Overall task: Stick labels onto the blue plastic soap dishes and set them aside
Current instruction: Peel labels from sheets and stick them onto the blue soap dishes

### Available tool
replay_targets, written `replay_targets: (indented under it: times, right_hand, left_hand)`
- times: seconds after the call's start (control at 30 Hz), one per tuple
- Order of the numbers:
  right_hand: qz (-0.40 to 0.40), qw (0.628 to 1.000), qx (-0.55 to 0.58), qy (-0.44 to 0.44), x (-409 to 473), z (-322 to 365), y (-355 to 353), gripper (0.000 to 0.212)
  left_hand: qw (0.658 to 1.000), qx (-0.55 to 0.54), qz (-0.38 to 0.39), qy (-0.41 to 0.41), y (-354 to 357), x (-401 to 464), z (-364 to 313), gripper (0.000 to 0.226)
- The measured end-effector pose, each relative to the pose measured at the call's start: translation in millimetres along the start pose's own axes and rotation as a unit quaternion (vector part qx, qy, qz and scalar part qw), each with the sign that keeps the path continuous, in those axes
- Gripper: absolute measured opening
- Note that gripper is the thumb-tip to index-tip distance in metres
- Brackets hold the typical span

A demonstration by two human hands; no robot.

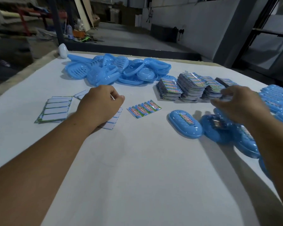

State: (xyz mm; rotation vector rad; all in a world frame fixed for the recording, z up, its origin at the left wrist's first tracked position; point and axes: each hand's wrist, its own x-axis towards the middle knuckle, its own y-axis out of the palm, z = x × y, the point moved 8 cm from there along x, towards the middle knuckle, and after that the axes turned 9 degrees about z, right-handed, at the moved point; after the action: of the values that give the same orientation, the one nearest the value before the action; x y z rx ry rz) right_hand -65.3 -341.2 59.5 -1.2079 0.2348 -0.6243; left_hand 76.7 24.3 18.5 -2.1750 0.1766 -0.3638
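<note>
Between dishes — left hand [100, 103] curls on a spent backing sheet [112, 122], blurred right hand [235, 103] seemingly loose over the labelled dish [185, 123] — next, a fresh dish from the pile [118, 69].

A dim workshop — grey concrete floor [121, 38], pale wall [194, 22] on the right, leaning boards [85, 12] and clutter at the back — beyond a white-covered table [121, 160].
</note>
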Motion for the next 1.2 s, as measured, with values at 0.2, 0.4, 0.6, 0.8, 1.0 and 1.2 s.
replay_targets:
  times: [0.2,0.4,0.6,0.8,1.0,1.2]
  right_hand:
    - [0.03,0.989,0.091,-0.114,-4,96,23,0.018]
    - [0.095,0.971,0.09,-0.199,-12,182,72,0.015]
    - [0.123,0.957,0.096,-0.246,-23,214,109,0.015]
    - [0.131,0.948,0.109,-0.268,-29,211,123,0.018]
    - [0.123,0.944,0.156,-0.265,-29,207,121,0.018]
    - [0.114,0.936,0.206,-0.263,-27,205,116,0.02]
  left_hand:
    - [1.0,0.002,-0.004,-0.024,-6,1,11,0.026]
    - [0.999,-0.002,-0.024,-0.047,-14,3,21,0.025]
    - [0.995,-0.013,-0.068,-0.075,-31,2,40,0.024]
    - [0.989,0.0,-0.108,-0.097,-42,3,57,0.014]
    - [0.992,0.049,-0.093,-0.065,-36,33,52,0.034]
    - [0.997,0.044,-0.052,-0.044,-24,67,39,0.037]
